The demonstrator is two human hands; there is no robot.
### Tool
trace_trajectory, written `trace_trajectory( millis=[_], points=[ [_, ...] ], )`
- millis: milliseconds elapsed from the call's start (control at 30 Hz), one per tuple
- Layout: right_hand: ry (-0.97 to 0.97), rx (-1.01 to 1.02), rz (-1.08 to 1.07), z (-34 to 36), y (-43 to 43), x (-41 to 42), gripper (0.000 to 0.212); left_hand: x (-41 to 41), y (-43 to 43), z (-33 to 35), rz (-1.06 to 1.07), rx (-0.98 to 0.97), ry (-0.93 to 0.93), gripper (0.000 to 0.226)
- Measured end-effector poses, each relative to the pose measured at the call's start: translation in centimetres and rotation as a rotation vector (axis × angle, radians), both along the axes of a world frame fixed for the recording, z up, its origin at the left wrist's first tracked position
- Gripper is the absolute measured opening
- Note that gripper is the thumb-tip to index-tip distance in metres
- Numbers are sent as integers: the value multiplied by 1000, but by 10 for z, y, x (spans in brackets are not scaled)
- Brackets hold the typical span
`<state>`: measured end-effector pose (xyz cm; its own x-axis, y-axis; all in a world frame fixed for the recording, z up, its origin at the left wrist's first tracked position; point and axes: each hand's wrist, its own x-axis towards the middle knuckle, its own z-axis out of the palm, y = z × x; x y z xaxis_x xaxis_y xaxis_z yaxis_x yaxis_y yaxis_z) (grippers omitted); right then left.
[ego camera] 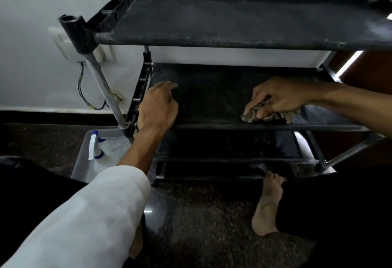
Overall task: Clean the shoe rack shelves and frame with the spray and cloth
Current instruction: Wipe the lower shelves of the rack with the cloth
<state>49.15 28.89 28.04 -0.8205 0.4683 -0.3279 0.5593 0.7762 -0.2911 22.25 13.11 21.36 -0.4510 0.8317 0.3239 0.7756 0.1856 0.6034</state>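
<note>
A black shoe rack (212,41) with several fabric shelves stands against a white wall. Its top shelf is dusty. My right hand (282,96) presses a crumpled brown patterned cloth (271,116) onto the right part of the second shelf (212,102). My left hand (158,106) rests on that shelf's left end, fingers curled over the fabric near the frame joint. A white spray bottle (94,144) with blue trim lies in a grey tub to the left of the rack, away from both hands.
The grey tub (81,168) sits on the dark speckled floor by the rack's left leg (101,81). A wall socket with a loose cable (81,89) is behind that leg. My bare foot (268,204) touches the bottom rail.
</note>
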Motion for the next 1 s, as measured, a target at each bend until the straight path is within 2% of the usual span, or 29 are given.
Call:
trace_trajectory(
  millis=[133, 300, 400, 533, 633, 700, 767, 867, 1000],
  points=[
    [-111, 83, -83, 16, 4, 41, 40, 10, -7, -5, 15, 87, 12, 45],
    [-142, 203, -237, 23, 4, 77, 36, 40, -23, -17, -55, 259, 34, 44],
    [-98, 285, -279, 25, -11, 73, 30, 67, -42, -27, -96, 311, 222, 42],
    [-74, 370, -271, 28, -33, 55, 31, 82, -62, -52, -273, 353, 529, 33],
    [171, 408, -293, 37, -52, 44, 31, 81, -67, -70, -384, 321, 606, 33],
    [342, 304, -278, 47, -70, 34, 30, 77, -67, -83, -449, 248, 602, 36],
    [383, 95, -197, 53, -91, 22, 30, 70, -68, -94, -438, 162, 579, 37],
    [298, -68, -7, 35, -122, 3, 28, 60, -70, -108, -333, 32, 487, 39],
    [113, -104, 151, -37, -152, -22, 27, 48, -75, -121, -174, -88, 310, 37]
  ],
)
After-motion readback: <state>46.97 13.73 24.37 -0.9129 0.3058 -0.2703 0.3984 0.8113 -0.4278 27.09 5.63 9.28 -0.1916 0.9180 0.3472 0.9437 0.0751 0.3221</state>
